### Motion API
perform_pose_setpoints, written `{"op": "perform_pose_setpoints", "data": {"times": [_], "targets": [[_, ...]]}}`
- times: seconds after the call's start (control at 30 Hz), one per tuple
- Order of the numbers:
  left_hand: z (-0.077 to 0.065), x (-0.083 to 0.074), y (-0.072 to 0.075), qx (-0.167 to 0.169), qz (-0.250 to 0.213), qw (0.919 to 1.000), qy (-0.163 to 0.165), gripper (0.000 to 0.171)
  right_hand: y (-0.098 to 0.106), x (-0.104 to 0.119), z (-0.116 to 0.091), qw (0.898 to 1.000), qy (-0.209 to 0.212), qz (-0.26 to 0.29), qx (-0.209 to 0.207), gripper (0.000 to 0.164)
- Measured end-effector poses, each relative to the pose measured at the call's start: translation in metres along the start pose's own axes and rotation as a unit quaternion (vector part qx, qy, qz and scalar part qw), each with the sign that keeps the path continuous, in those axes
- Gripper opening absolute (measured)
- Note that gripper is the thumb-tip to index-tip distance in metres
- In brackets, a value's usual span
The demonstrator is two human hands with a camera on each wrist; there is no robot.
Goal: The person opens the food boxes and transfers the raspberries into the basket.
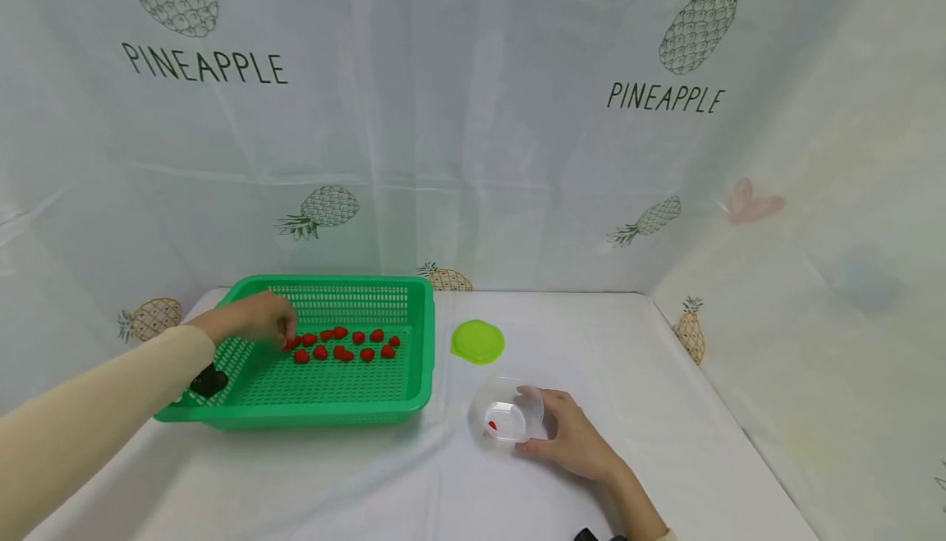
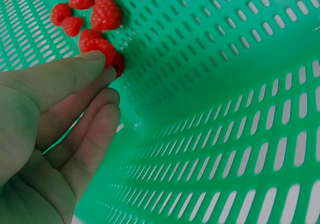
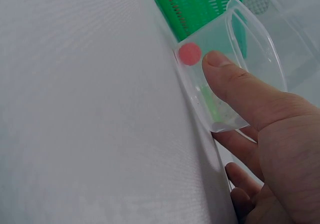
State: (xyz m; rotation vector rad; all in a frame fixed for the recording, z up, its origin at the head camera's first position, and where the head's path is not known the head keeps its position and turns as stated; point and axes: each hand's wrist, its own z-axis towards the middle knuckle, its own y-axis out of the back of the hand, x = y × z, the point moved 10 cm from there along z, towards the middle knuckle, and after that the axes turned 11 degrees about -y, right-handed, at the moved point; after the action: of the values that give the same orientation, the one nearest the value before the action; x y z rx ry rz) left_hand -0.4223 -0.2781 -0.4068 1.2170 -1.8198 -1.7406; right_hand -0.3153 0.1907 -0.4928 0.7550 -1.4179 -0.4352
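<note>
Inside the green basket [image 1: 318,421], at its left, my left hand [image 1: 264,317] reaches down among several red raspberries [image 1: 367,355]. Thumb and forefinger pinch one raspberry [image 2: 101,49] in the left wrist view, with others lying against it on the perforated floor. On the table to the right, my right hand [image 1: 572,436] grips a clear plastic cup [image 1: 484,401] from its right side, thumb on the near wall and fingers round the far one. A single red raspberry [image 3: 190,54] shows through the cup wall, low down.
A light green round lid [image 1: 478,341] lies on the white table between basket and cup, toward the back. Behind the table hangs a white curtain [image 1: 458,114] printed with pineapples. The basket's raised walls surround my left hand.
</note>
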Motion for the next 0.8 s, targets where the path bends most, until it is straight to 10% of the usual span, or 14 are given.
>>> {"op": "perform_pose_setpoints", "data": {"times": [0.53,0.8], "targets": [[-0.003,0.007,-0.016,0.011,-0.028,0.999,0.033,0.014,-0.001,0.0,0.0,1.0,0.003,0.002,0.002,0.086],[0.002,-0.011,0.011,-0.038,0.024,0.9988,-0.02,0.005,-0.001,0.0,0.0,1.0,0.001,0.004,0.004,0.086]]}}
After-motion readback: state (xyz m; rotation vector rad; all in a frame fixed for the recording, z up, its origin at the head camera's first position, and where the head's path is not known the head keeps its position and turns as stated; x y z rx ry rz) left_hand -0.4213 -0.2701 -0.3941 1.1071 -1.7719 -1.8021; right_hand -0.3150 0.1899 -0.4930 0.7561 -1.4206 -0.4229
